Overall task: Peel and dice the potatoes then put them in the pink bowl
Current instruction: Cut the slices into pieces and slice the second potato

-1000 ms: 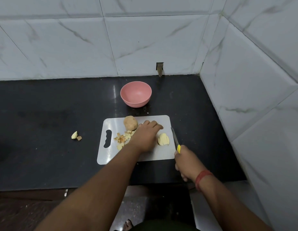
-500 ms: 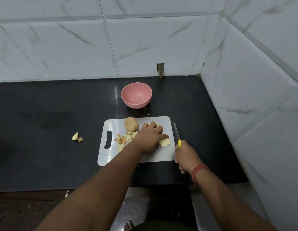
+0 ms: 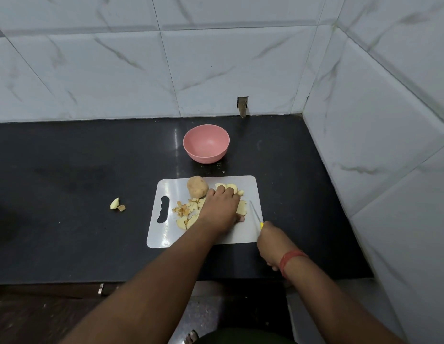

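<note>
On the white cutting board (image 3: pixel 166 234), at the middle of the worktop (image 3: pixel 67 170), the left hand (image 3: pixel 219 209) lies over a peeled potato piece (image 3: pixel 241 207), fingers curled down onto it, so it appears to be holding the piece, though the contact itself is hidden. The piece peeks out at the hand's 3 o'clock. Just beyond it, the knife (image 3: pixel 255 214) runs from 11 to 5 o'clock, its yellow handle gripped by the right hand (image 3: pixel 273 242) at the board's near right corner. That hand is therefore the nearer one for cutting. Diced bits (image 3: pixel 188 211) lie at the left hand's 9 o'clock, an unpeeled potato (image 3: pixel 197 186) at 11 and slices (image 3: pixel 231 187) at 12. The pink bowl (image 3: pixel 206 145) stands empty at 12 o'clock, well apart.
</note>
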Motion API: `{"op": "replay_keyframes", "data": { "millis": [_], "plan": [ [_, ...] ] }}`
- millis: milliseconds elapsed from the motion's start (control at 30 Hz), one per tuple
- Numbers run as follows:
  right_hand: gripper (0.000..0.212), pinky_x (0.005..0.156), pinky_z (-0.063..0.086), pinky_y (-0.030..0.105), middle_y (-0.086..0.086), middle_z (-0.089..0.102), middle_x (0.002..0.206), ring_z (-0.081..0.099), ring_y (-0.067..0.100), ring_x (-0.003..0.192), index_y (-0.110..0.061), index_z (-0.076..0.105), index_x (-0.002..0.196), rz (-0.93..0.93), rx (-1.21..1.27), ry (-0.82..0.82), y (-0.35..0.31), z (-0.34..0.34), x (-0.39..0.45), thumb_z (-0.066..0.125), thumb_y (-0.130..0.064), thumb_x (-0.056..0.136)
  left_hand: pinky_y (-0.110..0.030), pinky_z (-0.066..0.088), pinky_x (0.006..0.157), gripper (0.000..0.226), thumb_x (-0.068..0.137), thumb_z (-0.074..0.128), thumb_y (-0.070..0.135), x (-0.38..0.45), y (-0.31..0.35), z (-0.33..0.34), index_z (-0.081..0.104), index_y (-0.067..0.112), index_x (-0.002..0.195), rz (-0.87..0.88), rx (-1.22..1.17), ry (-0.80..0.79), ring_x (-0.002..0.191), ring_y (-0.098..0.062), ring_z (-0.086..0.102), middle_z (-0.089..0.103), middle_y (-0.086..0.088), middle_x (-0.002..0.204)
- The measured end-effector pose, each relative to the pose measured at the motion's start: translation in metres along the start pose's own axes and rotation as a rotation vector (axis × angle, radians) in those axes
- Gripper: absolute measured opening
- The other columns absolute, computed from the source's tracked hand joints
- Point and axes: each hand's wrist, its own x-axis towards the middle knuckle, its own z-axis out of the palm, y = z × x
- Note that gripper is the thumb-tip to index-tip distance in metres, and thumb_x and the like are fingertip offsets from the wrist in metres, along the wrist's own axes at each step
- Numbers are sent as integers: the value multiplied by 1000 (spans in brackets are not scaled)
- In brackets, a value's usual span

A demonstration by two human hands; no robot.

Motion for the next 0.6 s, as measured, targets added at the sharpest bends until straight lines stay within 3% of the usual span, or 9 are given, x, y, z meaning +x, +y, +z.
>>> {"op": "replay_keyframes", "data": {
  "millis": [133, 333, 500, 600],
  "plan": [
    [30, 77, 43, 32, 12, 47, 97, 47, 23, 85, -1, 44, 124, -29, -52, -8, -2, 4, 5, 35, -11, 98, -44, 36, 97, 59, 93, 55, 60, 0, -1, 2, 52, 16, 132, 11, 15, -3, 120, -27, 45, 53, -6, 133],
    [31, 77, 46, 36, 10, 48, 96, 48, 23, 84, -3, 44, 126, -23, -86, 5, 2, 6, 10, 36, -11, 97, -44, 36, 97, 61, 92, 56, 62, 2, -3, 2, 52, 17, 133, 17, 13, 3, 120, -27, 46, 54, -5, 133],
    [34, 51, 39, 30, 7, 50, 86, 51, 20, 65, -11, 40, 125, 67, -130, 11, 1, 13, 12, 37, -4, 92, -45, 36, 101, 66, 92, 50, 66, -1, -5, 4, 50, 20, 138, 11, -47, 10, 122, -25, 46, 54, -2, 136],
    [35, 43, 30, 28, 7, 51, 88, 44, 16, 57, -12, 41, 127, 80, -126, 12, 3, 14, 13, 39, -6, 93, -44, 35, 103, 52, 98, 47, 55, -8, -8, 6, 50, 22, 137, -2, -101, 55, 120, -24, 45, 54, 0, 133]
  ]
}}
